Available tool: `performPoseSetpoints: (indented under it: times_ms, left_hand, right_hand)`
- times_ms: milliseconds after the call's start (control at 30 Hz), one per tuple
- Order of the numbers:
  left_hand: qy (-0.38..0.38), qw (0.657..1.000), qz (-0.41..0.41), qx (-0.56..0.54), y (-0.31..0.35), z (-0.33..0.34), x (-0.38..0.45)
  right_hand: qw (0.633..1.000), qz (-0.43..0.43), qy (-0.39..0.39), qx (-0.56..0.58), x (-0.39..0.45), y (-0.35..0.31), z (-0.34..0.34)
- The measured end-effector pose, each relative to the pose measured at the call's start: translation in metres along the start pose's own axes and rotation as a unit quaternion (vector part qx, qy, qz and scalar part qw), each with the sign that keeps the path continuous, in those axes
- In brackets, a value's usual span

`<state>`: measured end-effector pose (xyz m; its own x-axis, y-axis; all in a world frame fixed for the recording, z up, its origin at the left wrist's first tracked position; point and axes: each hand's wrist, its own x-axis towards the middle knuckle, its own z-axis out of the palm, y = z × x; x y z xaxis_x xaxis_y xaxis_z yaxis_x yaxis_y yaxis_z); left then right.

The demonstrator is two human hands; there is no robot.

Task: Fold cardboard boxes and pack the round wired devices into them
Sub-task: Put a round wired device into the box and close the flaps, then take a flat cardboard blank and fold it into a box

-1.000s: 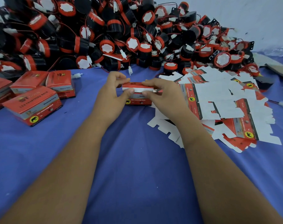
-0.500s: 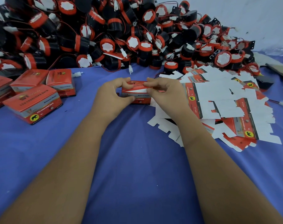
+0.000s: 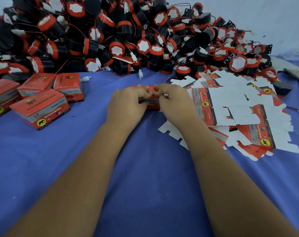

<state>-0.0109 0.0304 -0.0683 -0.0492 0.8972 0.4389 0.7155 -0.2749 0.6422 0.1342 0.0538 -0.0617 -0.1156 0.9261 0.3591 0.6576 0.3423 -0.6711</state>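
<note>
A small red cardboard box (image 3: 151,100) sits on the blue-covered table (image 3: 145,168), and every other place here is told from that box; the left hand (image 3: 128,103) grips its left end with fingers curled over the top edge, and the right hand (image 3: 175,102) grips its right end the same way, the fingertips of both hands meeting over the red top face; only a strip of the box's front, with small print, shows between the two hands, so whether its flaps are tucked in cannot be told; both forearms reach up to it from the near edge of the picture. Just right of the box, partly under the right hand, lies a loose spread of flat box blanks (image 3: 239,113), mostly white side up with red printed panels showing here and there. Well to the left of the box stand several folded red boxes (image 3: 41,108), set close together, some touching. Behind the box, along the far side of the table, rises a big heap of round wired devices (image 3: 128,36), black bodies with red rims and white faces, red wires and white plugs tangled among them; one white plug (image 3: 140,74) lies on the cloth between the heap and the box.
</note>
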Motion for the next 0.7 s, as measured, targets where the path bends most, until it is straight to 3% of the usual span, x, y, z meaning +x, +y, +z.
performPoseSetpoints:
  times_ms: [167, 367, 600, 700]
  left_hand:
    - [0.007, 0.998, -0.014, 0.06, 0.005, 0.003, -0.004]
    - [0.074, 0.997, -0.003, -0.029, 0.005, -0.002, -0.013]
    - [0.163, 0.985, 0.026, -0.048, 0.005, -0.004, -0.015]
    - [0.131, 0.988, 0.068, -0.052, 0.008, -0.001, -0.017]
  right_hand:
    - [0.999, 0.006, -0.008, -0.051, -0.012, -0.004, 0.0]
    - [0.998, -0.025, -0.065, 0.005, -0.032, 0.0, 0.0]
    - [0.996, -0.026, -0.074, 0.045, -0.028, 0.002, 0.002]
    - [0.997, -0.047, -0.053, -0.005, -0.025, -0.001, 0.006]
